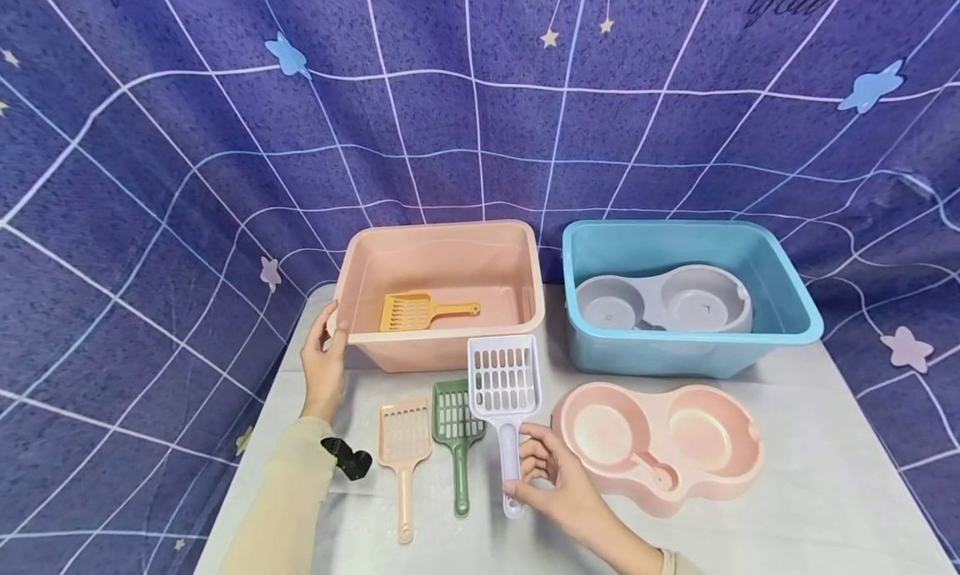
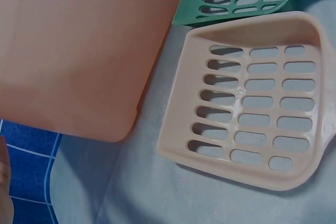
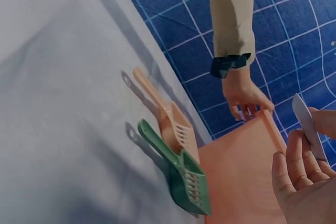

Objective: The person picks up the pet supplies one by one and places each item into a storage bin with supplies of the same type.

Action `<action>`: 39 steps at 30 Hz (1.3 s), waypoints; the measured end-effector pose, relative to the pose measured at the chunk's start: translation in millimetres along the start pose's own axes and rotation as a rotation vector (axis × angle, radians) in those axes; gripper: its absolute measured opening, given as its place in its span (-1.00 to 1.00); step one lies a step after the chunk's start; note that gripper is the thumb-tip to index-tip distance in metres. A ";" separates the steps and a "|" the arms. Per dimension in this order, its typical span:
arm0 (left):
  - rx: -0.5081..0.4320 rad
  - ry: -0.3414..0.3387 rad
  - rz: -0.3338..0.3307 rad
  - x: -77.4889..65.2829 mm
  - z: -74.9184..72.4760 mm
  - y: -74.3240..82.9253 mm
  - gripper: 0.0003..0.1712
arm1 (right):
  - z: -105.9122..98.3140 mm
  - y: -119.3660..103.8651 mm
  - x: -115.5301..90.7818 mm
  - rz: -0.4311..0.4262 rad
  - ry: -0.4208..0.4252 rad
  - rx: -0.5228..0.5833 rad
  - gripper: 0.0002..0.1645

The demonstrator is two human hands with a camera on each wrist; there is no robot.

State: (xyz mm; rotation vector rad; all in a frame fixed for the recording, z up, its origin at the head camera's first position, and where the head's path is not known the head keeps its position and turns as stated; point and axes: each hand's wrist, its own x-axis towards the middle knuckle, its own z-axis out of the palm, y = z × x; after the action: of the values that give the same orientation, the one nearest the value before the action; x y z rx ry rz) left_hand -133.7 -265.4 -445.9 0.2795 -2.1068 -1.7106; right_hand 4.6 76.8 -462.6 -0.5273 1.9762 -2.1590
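My left hand (image 1: pixel 324 371) grips the left front corner of a pink litter box (image 1: pixel 427 352) by its rim. A yellow litter scoop (image 1: pixel 450 309) lies inside that box. My right hand (image 1: pixel 558 482) pinches the handle of a pale lavender litter scoop (image 1: pixel 509 446) between thumb and fingers. The scoop is raised with its slotted head toward the box, overlapping the green litter scoop (image 1: pixel 461 475) in the head view. In the right wrist view only a thin part of the lavender scoop (image 3: pixel 303 116) shows. Left of the green scoop lies a pinkish-beige litter scoop (image 1: pixel 405 483), flat on the table.
A blue litter box (image 1: pixel 660 358) stands right of the pink one, with a grey double bowl (image 1: pixel 651 290) inside. In front of it sits a pink double bowl (image 1: pixel 658 433). A purple-blue curtain (image 1: pixel 450 117) hangs behind and beside the pale table (image 1: pixel 810 475).
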 end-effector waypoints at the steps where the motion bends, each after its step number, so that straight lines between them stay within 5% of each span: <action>1: -0.004 0.002 0.000 0.2 -0.1 -0.2 -0.48 | -0.3 -0.8 1.6 -0.005 0.003 -0.004 -0.26; 39: 0.010 -0.009 0.049 0.1 -0.2 -1.4 -0.48 | -11.9 -32.4 53.8 0.005 0.009 -0.107 -0.27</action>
State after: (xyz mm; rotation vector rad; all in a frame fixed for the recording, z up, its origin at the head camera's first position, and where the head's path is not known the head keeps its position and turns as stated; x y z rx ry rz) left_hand -133.8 -265.9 -447.2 0.2212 -2.1114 -1.6767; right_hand -45.8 72.3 -423.6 -0.5291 2.1049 -2.0643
